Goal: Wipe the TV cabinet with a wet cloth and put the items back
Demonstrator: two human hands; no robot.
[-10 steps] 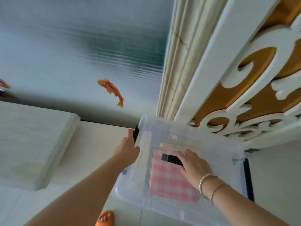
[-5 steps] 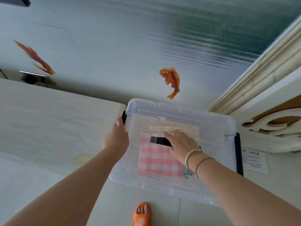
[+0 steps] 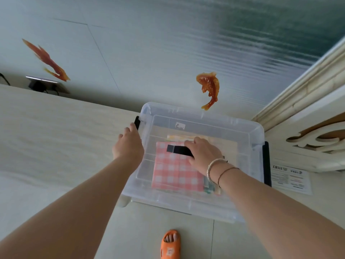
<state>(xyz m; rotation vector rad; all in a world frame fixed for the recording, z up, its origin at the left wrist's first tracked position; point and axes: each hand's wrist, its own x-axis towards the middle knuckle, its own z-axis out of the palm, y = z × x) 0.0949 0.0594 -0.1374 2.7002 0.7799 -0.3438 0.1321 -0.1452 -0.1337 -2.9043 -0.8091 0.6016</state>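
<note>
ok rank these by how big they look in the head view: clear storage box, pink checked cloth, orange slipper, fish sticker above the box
1. clear storage box
2. pink checked cloth
3. and 4. fish sticker and orange slipper: look alike in size, and the slipper is cut off by the frame edge, so no ranking.

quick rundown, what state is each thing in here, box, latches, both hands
clear plastic storage box: lid on, with a pink checked item visible inside
black latch on the box's left end: left fingertips at it, open or locked unclear
black latch on the box's right end: flat against the side, untouched
black handle on the lid: gripped
left hand: at the box's left end
right hand: closed on the lid handle
</note>
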